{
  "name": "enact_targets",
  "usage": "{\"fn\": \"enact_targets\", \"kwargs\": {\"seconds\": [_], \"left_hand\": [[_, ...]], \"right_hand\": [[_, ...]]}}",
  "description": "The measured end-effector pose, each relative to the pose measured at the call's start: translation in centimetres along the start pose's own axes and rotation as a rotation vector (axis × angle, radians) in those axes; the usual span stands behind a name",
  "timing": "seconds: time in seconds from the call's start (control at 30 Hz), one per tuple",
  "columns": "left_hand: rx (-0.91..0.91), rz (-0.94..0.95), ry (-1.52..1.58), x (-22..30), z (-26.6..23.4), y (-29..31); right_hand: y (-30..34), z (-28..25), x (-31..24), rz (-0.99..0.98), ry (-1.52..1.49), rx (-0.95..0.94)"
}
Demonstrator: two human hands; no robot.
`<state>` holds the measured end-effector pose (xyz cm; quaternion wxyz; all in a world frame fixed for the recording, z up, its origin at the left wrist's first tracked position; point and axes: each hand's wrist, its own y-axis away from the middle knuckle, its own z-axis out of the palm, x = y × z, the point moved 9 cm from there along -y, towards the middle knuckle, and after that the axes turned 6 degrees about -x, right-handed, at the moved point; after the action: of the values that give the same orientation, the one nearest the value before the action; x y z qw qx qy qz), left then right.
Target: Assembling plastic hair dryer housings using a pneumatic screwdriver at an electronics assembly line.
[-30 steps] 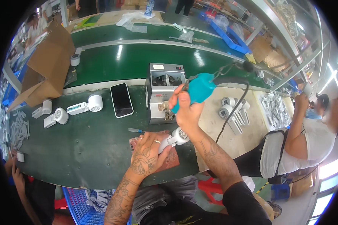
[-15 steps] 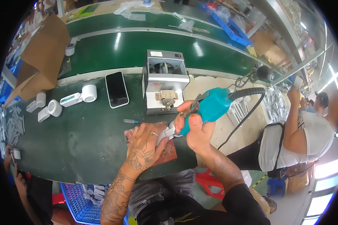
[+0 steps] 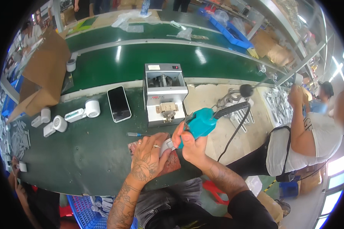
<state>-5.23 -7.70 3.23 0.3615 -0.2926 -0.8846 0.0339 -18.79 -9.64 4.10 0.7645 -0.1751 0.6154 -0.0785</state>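
My left hand (image 3: 146,155) is closed over a small white plastic part (image 3: 166,145), holding it down on a worn red pad (image 3: 172,163). In my right hand (image 3: 194,148) is a teal electric screwdriver (image 3: 202,123), gripped around its body and tilted. Its lower end meets the right end of the white part; my fingers hide the tip. A black cord and a chain run from its upper end. Just beyond my left hand lies a small screwdriver with a blue handle (image 3: 133,134).
A grey metal machine (image 3: 166,97) stands behind my hands, beside a phone (image 3: 119,104). White handheld devices (image 3: 92,108) lie to the left, near a cardboard box (image 3: 46,68). A blue basket (image 3: 86,213) sits below the table edge. A person (image 3: 294,149) works at right.
The teal screwdriver and my right hand have come slightly left and nearer to me, closer to my left hand. The whole view has shifted a little. My left hand keeps its hold.
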Motion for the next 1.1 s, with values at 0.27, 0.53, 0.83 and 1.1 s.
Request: {"fn": "enact_targets", "kwargs": {"seconds": [0.27, 0.53, 0.83, 1.1], "left_hand": [[0.018, 0.244, -0.33, 3.2, -1.5, 3.4], [0.226, -0.298, -0.492, -9.9, -15.6, 13.5], [-0.046, -0.039, 0.263, 5.9, 0.6, -3.8], [-0.248, 0.401, 0.29, 15.5, 23.5, -17.3]], "right_hand": [[2.6, -0.3, -5.4, -0.07, -0.243, 0.089], [10.3, -5.7, -6.1, -0.036, -0.214, 0.186], [12.5, -8.7, -6.3, 0.132, 0.106, 0.194], [15.1, -10.7, -7.9, 0.104, 0.1, 0.308]]}}
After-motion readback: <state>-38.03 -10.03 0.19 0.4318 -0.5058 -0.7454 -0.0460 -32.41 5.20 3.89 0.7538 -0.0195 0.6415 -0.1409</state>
